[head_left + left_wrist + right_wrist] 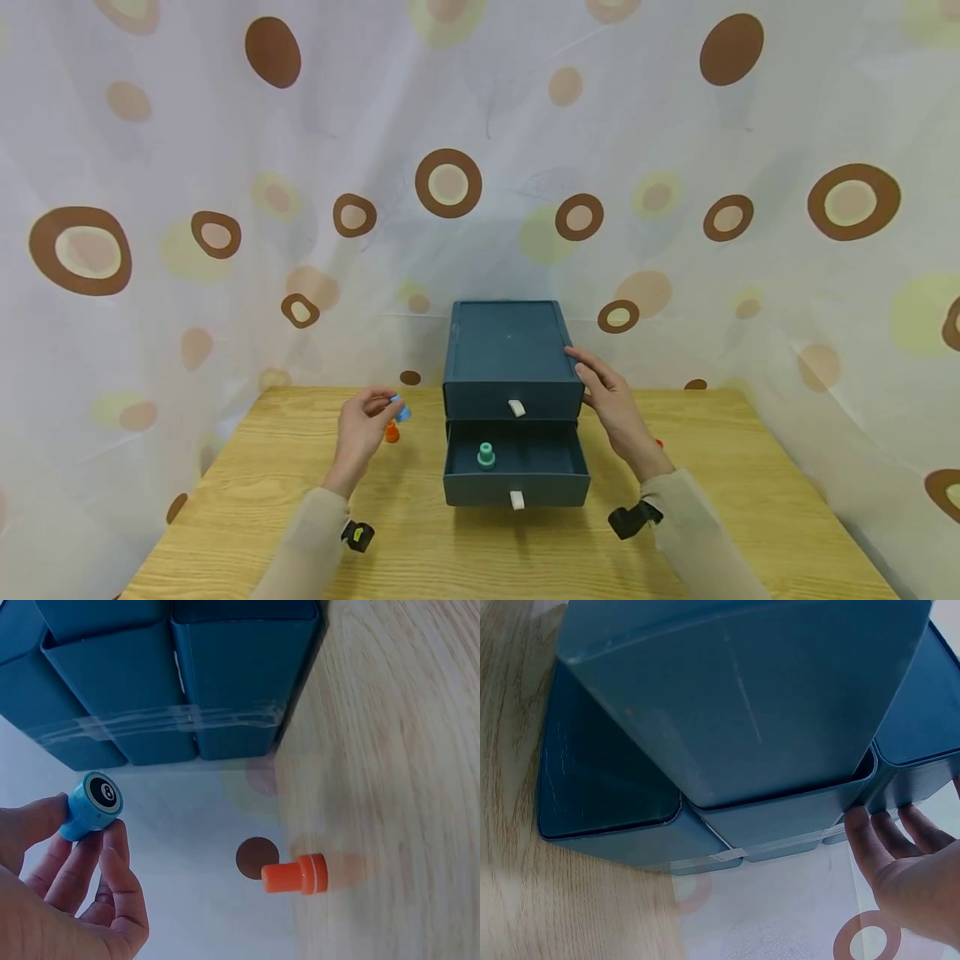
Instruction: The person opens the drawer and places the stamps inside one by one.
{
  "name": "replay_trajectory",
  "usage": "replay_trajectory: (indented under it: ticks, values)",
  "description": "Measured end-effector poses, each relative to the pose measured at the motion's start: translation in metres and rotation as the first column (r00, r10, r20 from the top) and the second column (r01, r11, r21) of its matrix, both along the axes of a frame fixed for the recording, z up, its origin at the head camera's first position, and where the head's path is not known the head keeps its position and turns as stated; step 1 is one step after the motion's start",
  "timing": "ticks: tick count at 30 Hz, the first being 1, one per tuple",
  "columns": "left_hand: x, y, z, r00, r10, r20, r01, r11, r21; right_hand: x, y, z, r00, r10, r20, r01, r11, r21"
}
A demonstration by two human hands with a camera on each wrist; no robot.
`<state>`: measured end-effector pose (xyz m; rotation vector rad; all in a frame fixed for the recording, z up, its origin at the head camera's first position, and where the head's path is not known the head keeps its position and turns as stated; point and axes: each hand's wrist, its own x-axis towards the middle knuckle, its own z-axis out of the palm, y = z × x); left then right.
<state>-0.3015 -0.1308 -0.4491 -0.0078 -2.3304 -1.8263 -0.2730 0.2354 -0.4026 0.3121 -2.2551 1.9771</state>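
My left hand (362, 429) pinches a small blue stamp (94, 804) between thumb and fingers, raised left of the drawer unit; a black disc with an 8 shows on its end. On the table nearby stands an orange stamp (296, 874). The dark blue drawer unit (510, 342) has its middle drawer (517, 490) pulled out. Inside that drawer, toward the left, stands a green stamp (486, 457). My right hand (611, 404) touches the unit's right side near the top, fingers (891, 838) extended along the wall.
A red object (659, 443), mostly hidden by the right forearm, lies on the wooden table (720, 483). White tabs (517, 408) mark the drawer fronts. Behind the table hangs a spotted curtain (510, 100). Clear tape runs across the unit's sides.
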Motion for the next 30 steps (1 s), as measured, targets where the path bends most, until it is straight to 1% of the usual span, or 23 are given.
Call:
replay_trajectory:
  ticks: [10, 15, 19, 23, 30]
  values:
    - [0.007, 0.009, 0.007, 0.999, -0.031, -0.034, 0.032, 0.999, 0.019, 0.000, 0.001, -0.003, 1.000, 0.015, -0.004, -0.015, 1.000, 0.005]
    - [0.011, 0.012, 0.011, 0.999, -0.031, -0.042, 0.031, 0.999, 0.018, 0.001, 0.001, -0.004, 1.000, 0.012, 0.001, -0.012, 1.000, 0.005]
    - [0.013, 0.013, 0.015, 0.997, -0.037, -0.064, 0.039, 0.999, 0.030, 0.000, 0.002, -0.004, 1.000, 0.007, 0.000, -0.007, 1.000, 0.007]
    - [0.015, 0.015, 0.020, 0.994, -0.057, -0.094, 0.063, 0.996, 0.056, -0.001, 0.002, -0.004, 1.000, 0.001, -0.001, -0.001, 1.000, 0.011]
    - [0.017, 0.018, 0.027, 0.989, -0.085, -0.123, 0.096, 0.992, 0.084, -0.002, 0.002, -0.003, 1.000, -0.002, 0.004, 0.002, 1.000, 0.016]
